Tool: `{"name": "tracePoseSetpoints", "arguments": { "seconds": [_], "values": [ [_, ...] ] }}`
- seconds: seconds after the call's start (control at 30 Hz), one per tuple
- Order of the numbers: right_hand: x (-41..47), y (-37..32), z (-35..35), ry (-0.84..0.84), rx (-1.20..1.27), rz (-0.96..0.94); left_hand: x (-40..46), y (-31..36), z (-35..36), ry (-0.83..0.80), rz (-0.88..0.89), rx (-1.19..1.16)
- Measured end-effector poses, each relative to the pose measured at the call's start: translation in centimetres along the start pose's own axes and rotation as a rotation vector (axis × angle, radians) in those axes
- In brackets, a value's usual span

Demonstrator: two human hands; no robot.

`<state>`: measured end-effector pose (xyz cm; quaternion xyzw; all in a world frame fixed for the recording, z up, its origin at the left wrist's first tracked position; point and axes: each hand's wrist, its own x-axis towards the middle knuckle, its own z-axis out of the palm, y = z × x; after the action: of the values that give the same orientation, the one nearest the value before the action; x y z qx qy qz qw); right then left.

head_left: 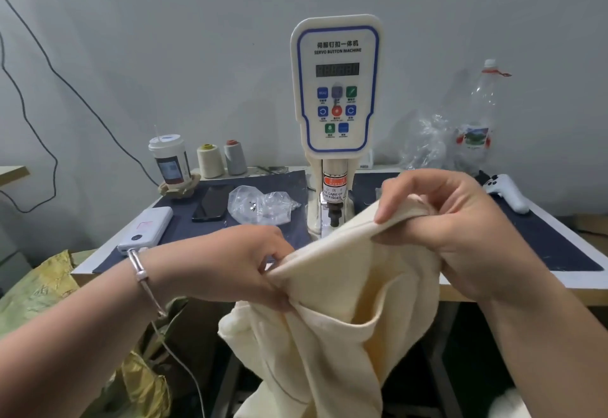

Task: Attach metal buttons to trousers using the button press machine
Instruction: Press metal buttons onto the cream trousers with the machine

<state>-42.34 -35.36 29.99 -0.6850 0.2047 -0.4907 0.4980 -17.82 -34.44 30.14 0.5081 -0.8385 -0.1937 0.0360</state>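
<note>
Both hands hold a pair of cream trousers (342, 302) up in front of the table (559, 281); the left hand (243, 263) pinches the upper edge of the cloth between curled fingers and thumb, a silver bangle (144, 277) round its wrist; the right hand (454, 223) grips the same edge higher up, fingers folded over the hem, so the edge runs taut and slanting between them, while the rest of the garment hangs below the table's front edge; just behind the raised cloth stands the button press machine (337, 88), a cream column with a blue-bordered control panel marked SERVO BUTTON MACHINE, its dark punch head (335, 216) showing just above the fabric, whether touching it I cannot tell; a dark blue mat (546, 246) covers the table top; to the left of the machine lies a clear plastic bag (260, 205) holding small metal buttons, beside it a black phone (212, 203) and a white power bank (146, 230); further back stand a lidded cup (169, 159) and two thread cones (210, 160), one cream, one grey; to the right sit crumpled clear plastic (424, 141), a plastic bottle (480, 114) and a white controller (508, 192); a yellowish sack (42, 289) lies at the lower left.
</note>
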Motion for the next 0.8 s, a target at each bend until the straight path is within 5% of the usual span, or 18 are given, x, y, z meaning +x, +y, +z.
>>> {"name": "tracePoseSetpoints", "arguments": {
  "seconds": [0.17, 0.27, 0.37, 0.47, 0.63, 0.8],
  "values": [
    [-0.1, -0.2, -1.6, 0.046, -0.088, 0.069, -0.8, -1.3, -0.9, 0.082, 0.072, -0.492],
    [-0.1, -1.2, -2.0, -0.163, -0.090, 0.236, -0.5, -2.1, -1.4, 0.090, 0.118, -0.852],
    [-0.5, -2.0, -1.8, -0.519, -0.593, 0.348, 0.1, -2.5, -1.7, 0.166, 0.211, -0.946],
    [-1.0, -0.9, -1.5, -0.529, -0.953, 0.343, 0.4, -2.3, -0.9, 0.176, 0.166, -0.868],
    [-1.2, 0.3, -4.0, -0.325, -0.459, 0.346, 1.4, -2.3, 0.9, 0.100, -0.008, -0.748],
    [-0.9, 1.9, -5.5, -0.221, 0.000, 0.325, 1.2, -3.3, 0.1, -0.470, 0.074, -0.787]
  ]
}}
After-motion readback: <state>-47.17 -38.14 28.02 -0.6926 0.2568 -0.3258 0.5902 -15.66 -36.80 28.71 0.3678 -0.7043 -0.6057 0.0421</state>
